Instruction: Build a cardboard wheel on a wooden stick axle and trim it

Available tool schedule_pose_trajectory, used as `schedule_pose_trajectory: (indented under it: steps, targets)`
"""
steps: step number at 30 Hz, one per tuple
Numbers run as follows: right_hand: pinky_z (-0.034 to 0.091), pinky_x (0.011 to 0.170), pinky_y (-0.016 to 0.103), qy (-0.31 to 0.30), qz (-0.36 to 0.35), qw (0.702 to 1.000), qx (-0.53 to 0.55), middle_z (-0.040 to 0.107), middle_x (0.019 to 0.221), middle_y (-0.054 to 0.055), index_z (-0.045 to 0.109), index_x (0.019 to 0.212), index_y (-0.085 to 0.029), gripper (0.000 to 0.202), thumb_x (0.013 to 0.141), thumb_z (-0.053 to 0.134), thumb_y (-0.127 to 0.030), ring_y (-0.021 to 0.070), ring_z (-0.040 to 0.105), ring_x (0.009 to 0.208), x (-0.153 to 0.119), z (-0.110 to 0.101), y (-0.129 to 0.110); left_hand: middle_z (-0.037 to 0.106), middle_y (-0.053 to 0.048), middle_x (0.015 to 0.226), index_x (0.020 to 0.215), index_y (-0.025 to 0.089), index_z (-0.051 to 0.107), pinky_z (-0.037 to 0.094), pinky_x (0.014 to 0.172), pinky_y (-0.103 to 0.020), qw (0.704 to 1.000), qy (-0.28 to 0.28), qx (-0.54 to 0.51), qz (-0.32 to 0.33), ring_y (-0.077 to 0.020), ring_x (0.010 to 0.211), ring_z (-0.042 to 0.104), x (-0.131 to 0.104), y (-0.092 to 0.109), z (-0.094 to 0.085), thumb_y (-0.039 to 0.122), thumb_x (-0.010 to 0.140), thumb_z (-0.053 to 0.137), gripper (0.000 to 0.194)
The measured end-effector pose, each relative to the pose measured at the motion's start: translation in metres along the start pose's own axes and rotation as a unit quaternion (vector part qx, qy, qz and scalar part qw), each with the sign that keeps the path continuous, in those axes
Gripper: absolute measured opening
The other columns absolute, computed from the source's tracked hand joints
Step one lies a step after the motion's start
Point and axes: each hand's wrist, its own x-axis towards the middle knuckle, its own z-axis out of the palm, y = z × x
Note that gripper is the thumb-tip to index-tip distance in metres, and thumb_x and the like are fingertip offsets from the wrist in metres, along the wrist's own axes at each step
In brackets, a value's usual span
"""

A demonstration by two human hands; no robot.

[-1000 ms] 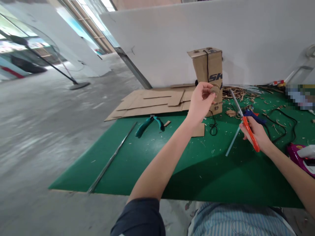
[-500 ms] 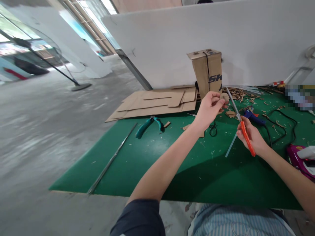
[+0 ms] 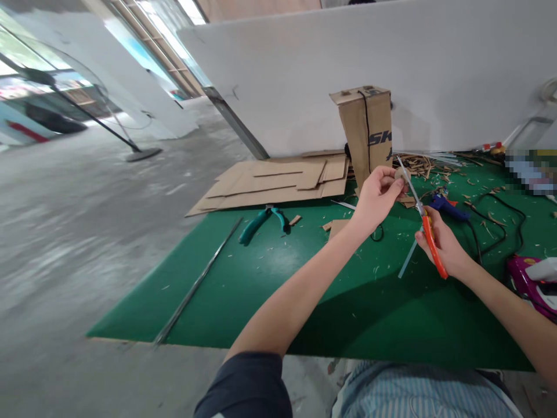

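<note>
White wall (image 3: 435, 69) spans the background, with the green table (image 3: 143, 307) below it, littered with scraps. At twelve o'clock on the table, cardboard sheets (image 3: 261, 186) lie flat, and the box (image 3: 361, 128) stands upright just to their three o'clock side. Both hands work near the box: the left hand (image 3: 378, 197) comes up from seven o'clock, thumb and fingers closed in a pinch; the right hand (image 3: 444, 241) reaches in from five, fingers wrapped on the orange handles of the scissors (image 3: 431, 247). Their long axis runs from five o'clock at the handles to eleven at the tip. The strip (image 3: 409, 258) slants toward seven o'clock below the right hand, and the glue gun (image 3: 448, 208) lies just beyond it at twelve. Smallest is the disc (image 3: 401, 173), pinched in the left fingertips and jutting toward two o'clock; from the right hand it lies toward eleven, in line with the blades, which cross its near face in this view. Whether metal touches the disc, or how far the blades part, I cannot tell. Half a second ago the disc shows whole, just at nine o'clock of the blades; now they overlap it, while the box, the sheets and the glue gun stay put.
</note>
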Motion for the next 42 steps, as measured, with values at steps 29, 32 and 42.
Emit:
schedule_pose_trajectory:
  steps: [29, 32, 42]
  targets:
    - [0.046, 0.069, 0.037, -0.005, 0.010, 1.000, 0.029, 0.050, 0.088, 0.002, 0.033, 0.138, -0.021, 0.057, 0.095, 0.048, -0.054, 0.0184, 0.050, 0.073, 0.002, -0.001, -0.003, 0.062, 0.003, 0.064, 0.072, 0.017, 0.051, 0.040, 0.055, -0.019, 0.978, -0.001, -0.175, -0.113, -0.0053, 0.056, 0.056, -0.006, -0.009, 0.010, 0.023, 0.086, 0.070, 0.025]
    - [0.048, 0.072, 0.039, -0.004, 0.012, 1.000, 0.022, 0.052, 0.093, 0.004, 0.030, 0.141, -0.019, 0.061, 0.095, 0.045, -0.058, 0.0202, 0.052, 0.079, 0.002, 0.000, -0.001, 0.063, 0.003, 0.062, 0.071, 0.017, 0.050, 0.040, 0.054, -0.019, 0.970, 0.007, -0.209, -0.128, -0.0048, 0.054, 0.055, -0.008, -0.009, 0.013, 0.020, 0.088, 0.068, 0.024]
    - [0.053, 0.076, 0.042, -0.005, -0.014, 1.000, 0.002, 0.055, 0.101, 0.008, 0.029, 0.142, -0.019, 0.058, 0.097, 0.047, -0.052, 0.0198, 0.056, 0.080, 0.001, 0.002, 0.002, 0.062, 0.002, 0.062, 0.071, 0.016, 0.051, 0.045, 0.060, -0.020, 0.966, -0.012, -0.223, -0.131, -0.0056, 0.056, 0.057, -0.003, -0.011, 0.006, 0.014, 0.088, 0.066, 0.023]
